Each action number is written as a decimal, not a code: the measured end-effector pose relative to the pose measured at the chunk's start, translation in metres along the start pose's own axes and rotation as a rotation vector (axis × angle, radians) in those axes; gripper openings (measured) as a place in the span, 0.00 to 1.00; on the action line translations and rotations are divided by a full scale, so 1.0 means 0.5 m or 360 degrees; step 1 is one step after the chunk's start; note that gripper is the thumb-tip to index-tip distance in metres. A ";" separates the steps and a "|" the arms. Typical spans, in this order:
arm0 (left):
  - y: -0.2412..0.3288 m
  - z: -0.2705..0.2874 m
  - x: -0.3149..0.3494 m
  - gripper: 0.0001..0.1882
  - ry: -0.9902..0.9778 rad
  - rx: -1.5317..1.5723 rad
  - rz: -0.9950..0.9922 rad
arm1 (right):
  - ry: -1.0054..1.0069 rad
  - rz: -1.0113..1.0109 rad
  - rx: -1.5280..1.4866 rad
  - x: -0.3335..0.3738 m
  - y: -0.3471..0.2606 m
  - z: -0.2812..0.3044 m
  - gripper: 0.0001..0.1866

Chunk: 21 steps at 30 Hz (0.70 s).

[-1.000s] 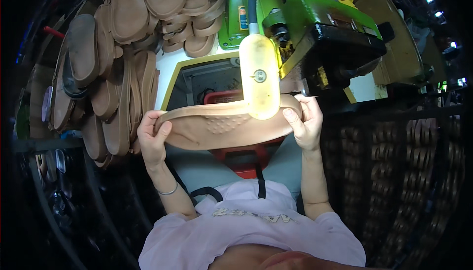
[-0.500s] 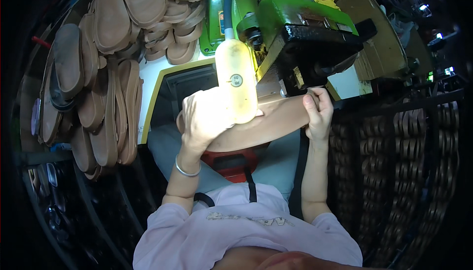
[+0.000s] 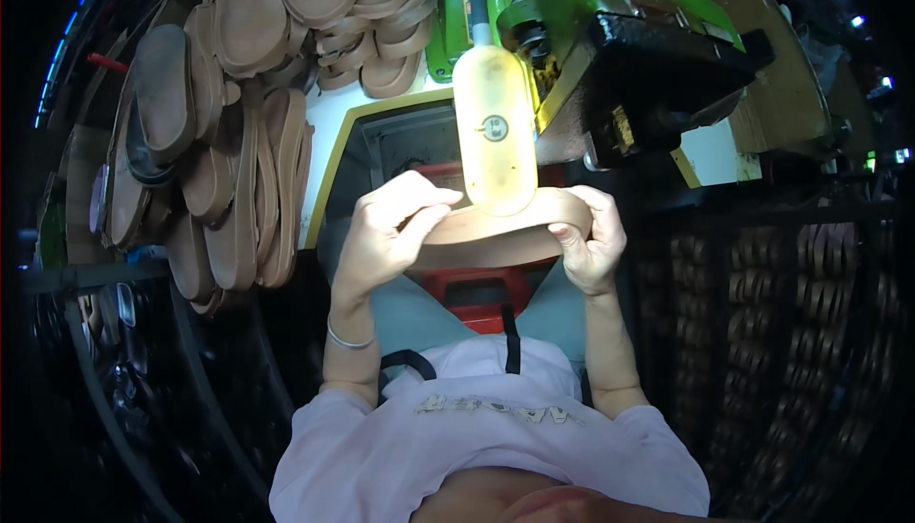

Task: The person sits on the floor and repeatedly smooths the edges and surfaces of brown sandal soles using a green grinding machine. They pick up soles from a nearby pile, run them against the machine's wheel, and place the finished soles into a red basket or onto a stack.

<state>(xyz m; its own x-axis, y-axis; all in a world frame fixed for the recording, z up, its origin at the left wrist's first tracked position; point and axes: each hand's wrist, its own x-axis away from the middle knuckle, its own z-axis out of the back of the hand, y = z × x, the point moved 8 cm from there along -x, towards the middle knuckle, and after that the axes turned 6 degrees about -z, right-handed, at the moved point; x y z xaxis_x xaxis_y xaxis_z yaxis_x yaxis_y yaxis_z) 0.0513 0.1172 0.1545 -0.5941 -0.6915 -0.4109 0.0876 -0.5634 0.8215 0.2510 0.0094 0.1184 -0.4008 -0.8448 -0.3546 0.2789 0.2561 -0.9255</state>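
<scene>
A tan sandal sole (image 3: 486, 248) is held level between my two hands, its curved side edge toward me. My left hand (image 3: 386, 232) is closed at its left end, thumb and fingertips pinched together at the edge. Around the right end, my right hand (image 3: 593, 242) is closed, with the thumb on the near side. A glowing oval lamp (image 3: 496, 132) hangs just above and hides part of the sole's far edge. Beyond my right hand stands the green and black machine (image 3: 658, 75), apart from the sole.
Tan sandals and soles (image 3: 233, 189) are piled at the left. A white tabletop with a yellow edge (image 3: 334, 170) surrounds an opening beyond my hands. A cardboard box (image 3: 782, 94) stands at the far right. Racks of footwear (image 3: 753, 304) line the right side; a red stool (image 3: 477, 294) shows below.
The sole has come away from the machine toward me and tipped, so its side edge shows more. My left hand has shifted out from behind the lamp. The whole view has shifted slightly.
</scene>
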 end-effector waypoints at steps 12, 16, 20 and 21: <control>0.057 -0.081 -0.015 0.02 -0.0269 -0.0372 -0.0330 | 0.0141 0.0308 0.0270 0.010 -0.053 0.085 0.25; 0.059 -0.088 -0.014 0.02 -0.0293 -0.0265 -0.0371 | 0.0172 0.0301 0.0260 0.015 -0.052 0.098 0.26; 0.074 -0.097 -0.016 0.04 -0.0297 -0.0301 -0.0440 | 0.0196 0.0342 0.0322 0.022 -0.052 0.104 0.26; 0.076 -0.100 -0.014 0.04 -0.0296 -0.0318 -0.0460 | 0.0199 0.0326 0.0319 0.023 -0.049 0.107 0.26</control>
<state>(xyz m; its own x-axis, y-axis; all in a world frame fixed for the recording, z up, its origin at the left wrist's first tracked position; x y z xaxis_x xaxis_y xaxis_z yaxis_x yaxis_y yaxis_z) 0.0991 0.0781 0.1688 -0.7503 -0.4082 -0.5201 0.0387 -0.8124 0.5818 0.2863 -0.0316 0.1441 -0.4192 -0.7177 -0.5560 0.5263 0.3069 -0.7930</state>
